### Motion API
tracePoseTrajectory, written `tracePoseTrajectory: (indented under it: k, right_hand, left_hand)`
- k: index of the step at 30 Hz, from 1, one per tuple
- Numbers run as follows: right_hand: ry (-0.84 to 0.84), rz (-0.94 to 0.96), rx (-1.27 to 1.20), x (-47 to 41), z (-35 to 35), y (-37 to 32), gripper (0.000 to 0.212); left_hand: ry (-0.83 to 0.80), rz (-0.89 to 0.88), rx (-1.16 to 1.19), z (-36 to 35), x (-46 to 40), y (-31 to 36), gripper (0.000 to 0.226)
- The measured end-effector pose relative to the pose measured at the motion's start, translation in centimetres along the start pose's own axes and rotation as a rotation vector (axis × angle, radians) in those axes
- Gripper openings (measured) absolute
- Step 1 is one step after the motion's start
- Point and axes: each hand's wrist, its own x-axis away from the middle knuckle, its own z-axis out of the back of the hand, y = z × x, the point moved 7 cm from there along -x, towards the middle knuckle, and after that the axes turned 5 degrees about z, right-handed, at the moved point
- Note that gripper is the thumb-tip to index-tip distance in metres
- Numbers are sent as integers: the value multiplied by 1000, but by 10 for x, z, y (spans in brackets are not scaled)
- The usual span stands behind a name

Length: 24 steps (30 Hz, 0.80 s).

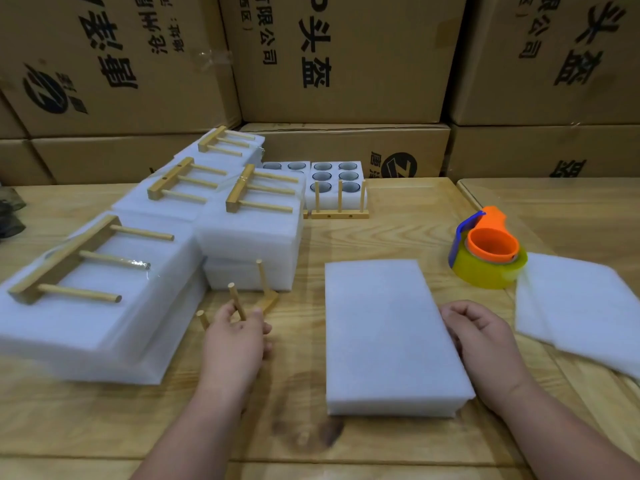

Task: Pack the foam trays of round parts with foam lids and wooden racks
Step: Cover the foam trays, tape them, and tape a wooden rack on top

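A foam tray covered by a white foam lid [388,334] lies on the wooden table in front of me. My right hand [479,336] rests with curled fingers against its right edge. My left hand [235,336] grips a wooden rack [258,299] whose pegs point up, just left of the covered tray. Several packed foam bundles with racks on top [86,271] are stacked at the left. Open foam trays of round parts [334,176] stand at the back, with another rack [339,211] leaning in front of them.
A tape dispenser [486,251] with yellow tape and an orange core sits right of the tray. Loose foam sheets [581,306] lie at the far right. Stacked cardboard boxes [346,64] wall off the back of the table.
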Motion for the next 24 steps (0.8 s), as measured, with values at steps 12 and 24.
tracePoseTrajectory:
  k: [12, 24]
  right_hand:
    - [23, -33, -67, -5, 2, 1, 16]
    - [68, -81, -219, -14, 8, 8, 36]
  left_hand:
    - [24, -538, -192, 30, 59, 63, 25]
    - [-410, -1025, -1173, -123, 101, 118, 31]
